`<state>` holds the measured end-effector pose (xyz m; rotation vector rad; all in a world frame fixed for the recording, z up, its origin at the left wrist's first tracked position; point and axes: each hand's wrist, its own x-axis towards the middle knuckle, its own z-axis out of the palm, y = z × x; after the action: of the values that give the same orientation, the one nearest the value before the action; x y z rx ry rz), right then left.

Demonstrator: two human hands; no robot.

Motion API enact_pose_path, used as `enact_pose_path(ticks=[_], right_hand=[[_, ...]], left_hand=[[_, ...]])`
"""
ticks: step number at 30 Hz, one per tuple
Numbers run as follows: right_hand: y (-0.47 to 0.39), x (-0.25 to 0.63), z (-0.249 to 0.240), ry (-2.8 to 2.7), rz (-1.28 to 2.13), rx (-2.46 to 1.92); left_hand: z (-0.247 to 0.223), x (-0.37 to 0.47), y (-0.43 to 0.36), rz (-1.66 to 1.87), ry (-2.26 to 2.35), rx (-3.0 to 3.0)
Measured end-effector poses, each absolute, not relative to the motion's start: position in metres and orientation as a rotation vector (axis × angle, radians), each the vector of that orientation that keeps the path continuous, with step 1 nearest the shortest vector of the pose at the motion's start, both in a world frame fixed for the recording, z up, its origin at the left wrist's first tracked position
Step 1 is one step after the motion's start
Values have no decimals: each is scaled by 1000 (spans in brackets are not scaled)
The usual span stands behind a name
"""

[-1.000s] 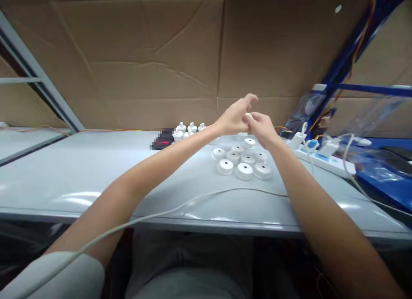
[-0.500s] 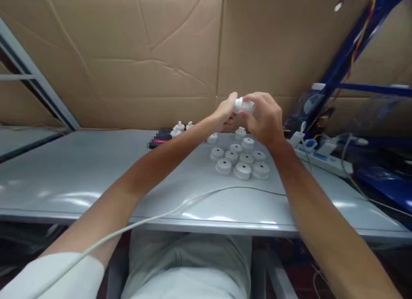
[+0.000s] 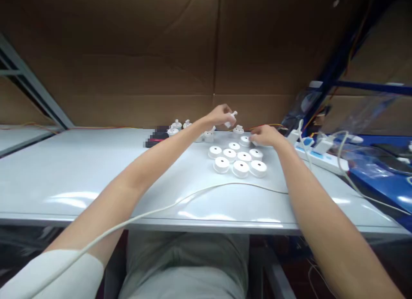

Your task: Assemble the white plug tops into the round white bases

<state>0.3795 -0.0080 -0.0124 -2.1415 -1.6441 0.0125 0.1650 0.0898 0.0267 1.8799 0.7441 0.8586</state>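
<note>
And the hands part! 0.5 s ago they meet around a white piece just right of upper centre; now the left hand (image 3: 222, 115) has a white tabbed piece (image 3: 230, 120) to itself, near the middle of the frame. Its fingers are drawn together in a pinch, the piece sticking out to the right, raised above the tabletop (image 3: 106, 170), its narrow end tilting toward the upper right.

Over to the right hand (image 3: 265, 135), now down from that meeting point and lower, right of centre. Its fingers curl toward the tabletop, tips just beside the rearmost of the round white pieces (image 3: 244, 157). Something pale shows under those fingertips, but I can't tell whether they grip anything, or how wide they stand.

What does it mean? My read: the 2-handed handling is over for now, the left hand alone carrying the piece while the right works at the group.

That group holds its place right of centre: 9 of them, dark spots up, clustered close, the same 9 as 0.5 s ago. Just behind stands a tab-topped piece (image 3: 238, 131); more white pieces (image 3: 177, 125) sit left of centre, partly behind the left forearm. The white cable (image 3: 225, 184) runs across the front, clear of the cluster.
</note>
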Motion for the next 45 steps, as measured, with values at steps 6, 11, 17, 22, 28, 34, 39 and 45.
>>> enact_pose_path(ticks=[6,11,17,22,28,34,39,45], right_hand=[[-10,365,-5,-1704,-42,-2198],[-10,362,-4,-1826,76,-2180],[-11,372,-3,-1895,226,-2140],[-11,361,-4,-1986,391,-2040],[-14,325,-2,-2226,622,-1746],[-21,286,-9,-2306,679,-1587],[-27,249,-19,-2394,594,-1324],[-30,225,-30,-2298,613,-1160]], left_hand=[[14,173,97,591,1137,2735],[3,178,99,310,1242,2932],[12,164,85,423,1189,2987],[11,133,50,430,763,2914],[-11,89,4,218,586,2801],[-25,47,0,354,650,2754],[-32,10,8,523,605,2691],[-28,-20,11,503,628,2635]])
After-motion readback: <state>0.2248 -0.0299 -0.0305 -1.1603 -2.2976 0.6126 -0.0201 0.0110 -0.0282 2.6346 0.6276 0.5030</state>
